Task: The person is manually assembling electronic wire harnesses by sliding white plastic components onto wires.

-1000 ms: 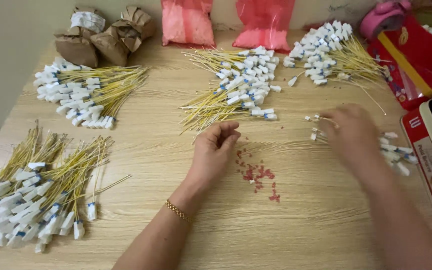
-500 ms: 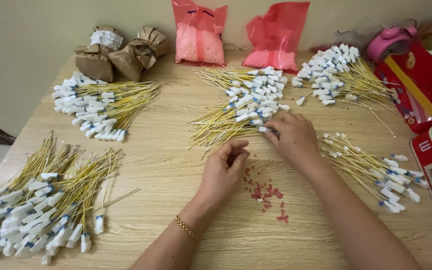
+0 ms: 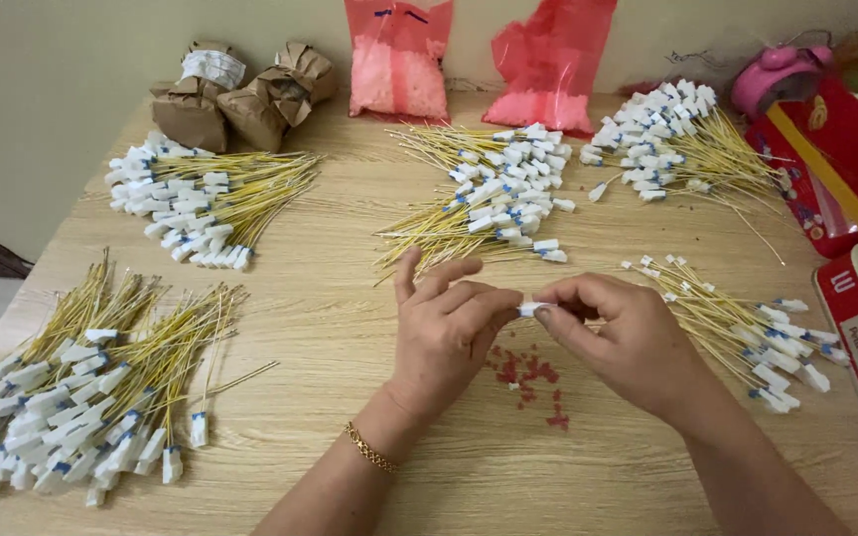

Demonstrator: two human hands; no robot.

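Both hands meet over the middle of a wooden table (image 3: 350, 298). My right hand (image 3: 628, 333) pinches a small white connector (image 3: 528, 309) on a thin yellow wire between thumb and forefinger. My left hand (image 3: 449, 333), with a gold bracelet on the wrist, touches the same connector with its fingertips. Small red pieces (image 3: 528, 377) lie scattered on the table right below the hands. A pile of yellow wires with white connectors (image 3: 494, 203) lies just beyond the hands.
More wire piles lie at the near left (image 3: 81, 397), far left (image 3: 201, 199), far right (image 3: 672, 144) and right (image 3: 737, 328). Two pink plastic bags (image 3: 399, 60) and brown paper bundles (image 3: 240, 89) stand at the back. Red boxes (image 3: 846, 179) line the right edge.
My right hand went from the right pile to the centre pile, then drew back with a wire. Both hands now meet on its white connector. The camera view tilted down slightly.
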